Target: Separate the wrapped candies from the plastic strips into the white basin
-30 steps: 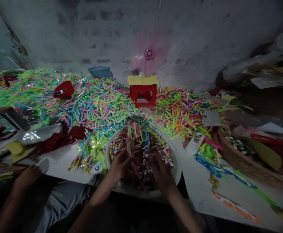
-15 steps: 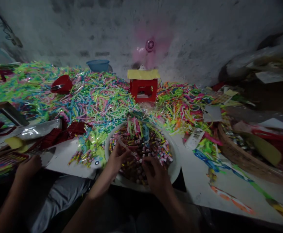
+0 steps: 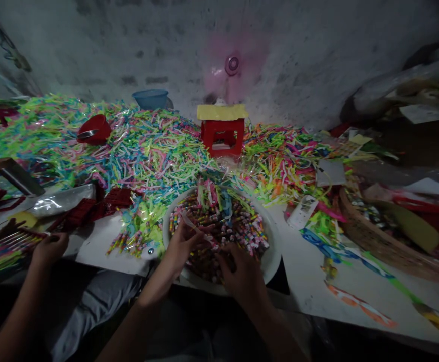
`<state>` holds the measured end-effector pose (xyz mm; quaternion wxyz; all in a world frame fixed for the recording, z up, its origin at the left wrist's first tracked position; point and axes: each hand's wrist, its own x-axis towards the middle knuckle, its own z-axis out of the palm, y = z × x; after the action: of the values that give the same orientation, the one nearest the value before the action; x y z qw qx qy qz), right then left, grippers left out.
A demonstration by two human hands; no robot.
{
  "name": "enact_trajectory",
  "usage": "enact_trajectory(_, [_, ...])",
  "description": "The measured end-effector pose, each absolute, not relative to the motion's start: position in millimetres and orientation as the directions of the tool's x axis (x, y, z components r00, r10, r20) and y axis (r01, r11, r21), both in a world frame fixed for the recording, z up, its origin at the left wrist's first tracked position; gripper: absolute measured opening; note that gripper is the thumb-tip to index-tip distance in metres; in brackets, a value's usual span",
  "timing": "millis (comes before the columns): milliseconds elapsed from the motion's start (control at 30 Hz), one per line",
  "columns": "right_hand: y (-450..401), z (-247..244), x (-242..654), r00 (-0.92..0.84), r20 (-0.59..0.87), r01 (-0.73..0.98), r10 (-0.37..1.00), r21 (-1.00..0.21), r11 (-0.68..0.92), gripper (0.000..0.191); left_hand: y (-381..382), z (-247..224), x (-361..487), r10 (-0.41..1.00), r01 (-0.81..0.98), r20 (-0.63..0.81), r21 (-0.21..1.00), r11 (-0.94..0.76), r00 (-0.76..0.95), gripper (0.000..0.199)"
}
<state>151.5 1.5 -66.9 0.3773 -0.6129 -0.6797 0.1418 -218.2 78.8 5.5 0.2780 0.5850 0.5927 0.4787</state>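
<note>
Fine handling seems in hand: the left grip (image 3: 184,243) pinches a pale strip (image 3: 187,221), basin (image 3: 274,254) beneath; dimness hides whether the right grip (image 3: 238,269) holds anything. Next calls for delicacy.

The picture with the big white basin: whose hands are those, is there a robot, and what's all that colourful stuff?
There's no robot here. A person wears a camera on their head, looking forward and down, so you see roughly what they see. Their left hand pinches a pale strip. Their right hand is over the white basin; it's too dark to tell whether it holds anything. The basin is full of small colourful pieces. Behind it spreads a heap of bright strips, with a red bowl among them. The hand far to the left belongs to another person.
</note>
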Motion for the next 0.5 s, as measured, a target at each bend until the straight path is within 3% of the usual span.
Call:
enact_trajectory(200, [12,-61,158,0.009,0.111,0.475,0.994,-0.875,0.093,0.025,55,-44,-18,0.992,0.272,0.125,0.953,-0.130,0.036,0.044])
enact_trajectory(333, [22,-59,155,-0.124,0.045,0.323,0.991,-0.943,0.083,0.030,58,-52,-6,0.994,0.206,0.099,0.973,-0.104,0.036,0.039])
enact_trajectory(500, [25,-53,146,-0.104,0.085,0.354,0.991,-0.928,0.117,0.028,59,-51,-16,0.998,-0.213,-0.034,0.977,0.023,-0.050,0.036])
